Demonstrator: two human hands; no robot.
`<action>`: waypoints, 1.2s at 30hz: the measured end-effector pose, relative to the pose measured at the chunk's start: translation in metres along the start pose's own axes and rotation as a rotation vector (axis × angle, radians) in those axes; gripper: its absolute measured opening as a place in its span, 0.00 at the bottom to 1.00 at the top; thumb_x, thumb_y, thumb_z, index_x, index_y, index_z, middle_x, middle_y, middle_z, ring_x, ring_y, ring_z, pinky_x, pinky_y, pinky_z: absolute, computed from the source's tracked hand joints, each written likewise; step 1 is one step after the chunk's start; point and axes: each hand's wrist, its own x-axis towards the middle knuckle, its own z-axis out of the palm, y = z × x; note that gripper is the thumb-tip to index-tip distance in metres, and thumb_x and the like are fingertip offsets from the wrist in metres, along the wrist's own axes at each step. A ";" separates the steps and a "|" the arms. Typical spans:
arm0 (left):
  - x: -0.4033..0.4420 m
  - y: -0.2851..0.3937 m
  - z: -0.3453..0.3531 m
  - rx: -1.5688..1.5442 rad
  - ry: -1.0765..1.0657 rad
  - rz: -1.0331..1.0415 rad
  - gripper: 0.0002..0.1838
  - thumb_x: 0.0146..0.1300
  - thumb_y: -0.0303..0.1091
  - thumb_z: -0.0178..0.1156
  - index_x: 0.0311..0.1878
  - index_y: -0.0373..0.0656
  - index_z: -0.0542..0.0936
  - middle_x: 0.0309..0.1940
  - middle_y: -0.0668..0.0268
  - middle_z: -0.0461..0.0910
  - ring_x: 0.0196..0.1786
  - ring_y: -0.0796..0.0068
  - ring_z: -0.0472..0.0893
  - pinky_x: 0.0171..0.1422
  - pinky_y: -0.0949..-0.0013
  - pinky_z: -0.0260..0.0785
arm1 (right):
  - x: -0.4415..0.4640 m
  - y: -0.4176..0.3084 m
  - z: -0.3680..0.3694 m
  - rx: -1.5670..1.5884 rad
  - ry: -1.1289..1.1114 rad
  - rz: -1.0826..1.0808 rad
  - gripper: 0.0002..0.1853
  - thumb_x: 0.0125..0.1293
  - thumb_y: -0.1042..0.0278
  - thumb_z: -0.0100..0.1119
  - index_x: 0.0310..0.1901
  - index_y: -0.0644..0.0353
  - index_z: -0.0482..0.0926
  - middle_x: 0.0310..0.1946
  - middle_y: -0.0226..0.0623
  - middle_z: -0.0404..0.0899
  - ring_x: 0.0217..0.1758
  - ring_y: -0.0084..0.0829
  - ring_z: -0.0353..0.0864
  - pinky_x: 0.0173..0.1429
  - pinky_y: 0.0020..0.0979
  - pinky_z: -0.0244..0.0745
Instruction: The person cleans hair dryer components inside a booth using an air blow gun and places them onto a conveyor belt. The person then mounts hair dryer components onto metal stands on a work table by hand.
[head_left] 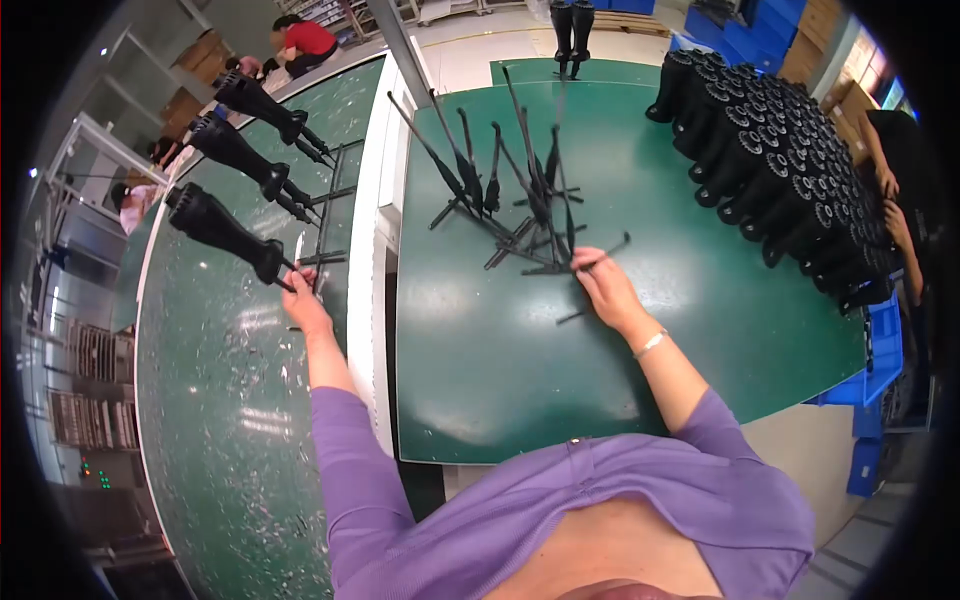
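Holding a black tapered housing [225,235] by its thin stem above the green belt [240,380] — left hand [304,302]; right hand [606,288] — fingers closed on slim black rods [569,228] over the table [500,365].

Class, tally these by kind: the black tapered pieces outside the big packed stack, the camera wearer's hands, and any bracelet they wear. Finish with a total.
Black tapered pieces on the left: 3
Black tapered pieces at the far end: 2
Hands, left hand and right hand: 2
Bracelet: 1
Total: 8
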 end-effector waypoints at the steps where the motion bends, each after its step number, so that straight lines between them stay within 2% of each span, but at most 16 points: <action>1: 0.010 -0.006 0.015 0.013 -0.001 0.018 0.13 0.71 0.31 0.46 0.50 0.33 0.73 0.34 0.65 0.77 0.36 0.77 0.77 0.48 0.73 0.71 | -0.008 -0.008 -0.006 -0.011 -0.032 0.015 0.06 0.60 0.76 0.54 0.40 0.61 0.72 0.47 0.42 0.73 0.53 0.48 0.71 0.59 0.38 0.66; 5: 0.049 -0.026 0.068 0.127 -0.027 0.115 0.15 0.70 0.35 0.46 0.48 0.31 0.73 0.33 0.64 0.77 0.36 0.77 0.77 0.47 0.73 0.71 | -0.062 -0.014 -0.035 -0.297 -0.007 -0.088 0.07 0.58 0.78 0.56 0.38 0.62 0.72 0.50 0.43 0.73 0.54 0.47 0.72 0.61 0.37 0.66; 8: 0.073 -0.029 0.077 0.029 -0.088 0.035 0.17 0.69 0.38 0.48 0.47 0.30 0.72 0.34 0.59 0.77 0.36 0.69 0.77 0.47 0.67 0.71 | -0.107 -0.004 -0.060 -0.260 0.185 0.161 0.06 0.62 0.79 0.52 0.41 0.63 0.72 0.55 0.49 0.70 0.58 0.48 0.70 0.61 0.36 0.66; 11: 0.072 -0.030 0.062 0.951 0.156 0.417 0.26 0.63 0.45 0.57 0.48 0.27 0.70 0.39 0.45 0.75 0.41 0.49 0.75 0.49 0.54 0.68 | -0.155 0.018 -0.112 -0.380 0.367 0.315 0.11 0.63 0.80 0.50 0.48 0.66 0.68 0.56 0.51 0.68 0.57 0.49 0.71 0.60 0.36 0.67; 12: 0.048 -0.013 0.070 0.928 0.329 0.152 0.29 0.60 0.46 0.60 0.52 0.28 0.68 0.43 0.43 0.74 0.45 0.47 0.74 0.51 0.51 0.66 | -0.176 0.029 -0.128 -0.473 0.435 0.312 0.13 0.63 0.80 0.50 0.49 0.66 0.66 0.55 0.52 0.67 0.56 0.50 0.70 0.58 0.37 0.68; 14: -0.007 0.003 0.087 0.927 0.471 0.525 0.27 0.60 0.38 0.60 0.57 0.31 0.64 0.55 0.47 0.65 0.56 0.47 0.67 0.57 0.50 0.62 | -0.209 0.037 -0.155 -0.550 0.505 0.405 0.15 0.63 0.81 0.50 0.52 0.68 0.64 0.57 0.50 0.66 0.57 0.48 0.70 0.58 0.37 0.68; 16: -0.095 0.043 0.126 0.836 0.252 0.906 0.24 0.61 0.32 0.58 0.57 0.33 0.63 0.57 0.49 0.62 0.57 0.50 0.66 0.59 0.51 0.61 | -0.228 0.047 -0.175 -0.495 0.549 0.393 0.15 0.63 0.81 0.50 0.52 0.69 0.64 0.58 0.49 0.65 0.57 0.46 0.70 0.57 0.36 0.69; 18: -0.212 0.074 0.183 0.365 -0.188 0.654 0.22 0.61 0.29 0.57 0.57 0.35 0.64 0.53 0.54 0.65 0.57 0.57 0.67 0.62 0.53 0.59 | -0.227 0.048 -0.182 -0.170 0.665 0.432 0.15 0.59 0.81 0.56 0.47 0.67 0.66 0.59 0.47 0.65 0.54 0.36 0.73 0.56 0.32 0.70; 19: -0.266 0.106 0.212 0.362 -0.452 0.890 0.19 0.60 0.29 0.58 0.54 0.36 0.68 0.53 0.56 0.68 0.57 0.58 0.68 0.64 0.55 0.58 | -0.229 0.056 -0.183 -0.026 0.686 0.449 0.16 0.58 0.80 0.58 0.46 0.66 0.65 0.59 0.46 0.65 0.53 0.34 0.74 0.56 0.31 0.71; 20: -0.314 0.125 0.240 0.285 -0.760 0.908 0.16 0.58 0.28 0.58 0.51 0.39 0.73 0.53 0.58 0.71 0.57 0.57 0.69 0.66 0.55 0.58 | -0.230 0.064 -0.188 0.117 0.705 0.456 0.17 0.56 0.80 0.60 0.46 0.66 0.65 0.59 0.46 0.65 0.52 0.32 0.75 0.55 0.30 0.71; 22: -0.387 0.137 0.303 0.099 -1.174 0.682 0.17 0.55 0.25 0.58 0.49 0.42 0.75 0.53 0.58 0.72 0.59 0.57 0.69 0.67 0.54 0.56 | -0.227 0.067 -0.185 0.112 0.734 0.401 0.24 0.51 0.78 0.67 0.47 0.64 0.64 0.56 0.46 0.66 0.47 0.29 0.77 0.54 0.30 0.72; 23: -0.415 0.120 0.335 0.086 -1.154 0.721 0.17 0.54 0.26 0.59 0.50 0.41 0.74 0.53 0.57 0.72 0.59 0.57 0.69 0.66 0.55 0.58 | -0.225 0.061 -0.188 0.076 0.739 0.395 0.28 0.49 0.76 0.69 0.48 0.64 0.62 0.53 0.44 0.68 0.43 0.29 0.78 0.52 0.30 0.73; 26: -0.483 0.110 0.433 0.056 -1.195 0.356 0.20 0.55 0.28 0.60 0.52 0.39 0.72 0.54 0.56 0.72 0.60 0.56 0.69 0.65 0.61 0.59 | -0.240 0.059 -0.203 0.069 0.725 0.424 0.40 0.48 0.71 0.72 0.58 0.64 0.56 0.54 0.44 0.67 0.40 0.29 0.77 0.49 0.30 0.73; 30: -0.555 0.076 0.551 0.060 -0.983 0.220 0.35 0.53 0.30 0.65 0.63 0.35 0.61 0.54 0.50 0.70 0.59 0.56 0.69 0.64 0.62 0.60 | -0.260 0.052 -0.227 -0.163 0.693 0.463 0.54 0.40 0.59 0.77 0.63 0.64 0.49 0.54 0.46 0.61 0.42 0.33 0.71 0.49 0.33 0.72; 33: -0.583 0.046 0.598 0.082 -0.893 0.217 0.35 0.53 0.34 0.65 0.61 0.33 0.61 0.52 0.50 0.71 0.55 0.57 0.72 0.60 0.62 0.63 | -0.247 0.054 -0.231 -0.359 0.762 0.436 0.51 0.42 0.59 0.76 0.62 0.64 0.51 0.53 0.48 0.58 0.41 0.35 0.71 0.46 0.34 0.72; 36: -0.585 0.070 0.588 0.016 -0.982 0.009 0.26 0.53 0.30 0.65 0.52 0.33 0.66 0.43 0.56 0.74 0.46 0.63 0.73 0.54 0.66 0.65 | -0.248 0.061 -0.246 -0.269 0.789 0.462 0.45 0.45 0.66 0.72 0.61 0.65 0.53 0.47 0.42 0.63 0.36 0.31 0.72 0.44 0.33 0.72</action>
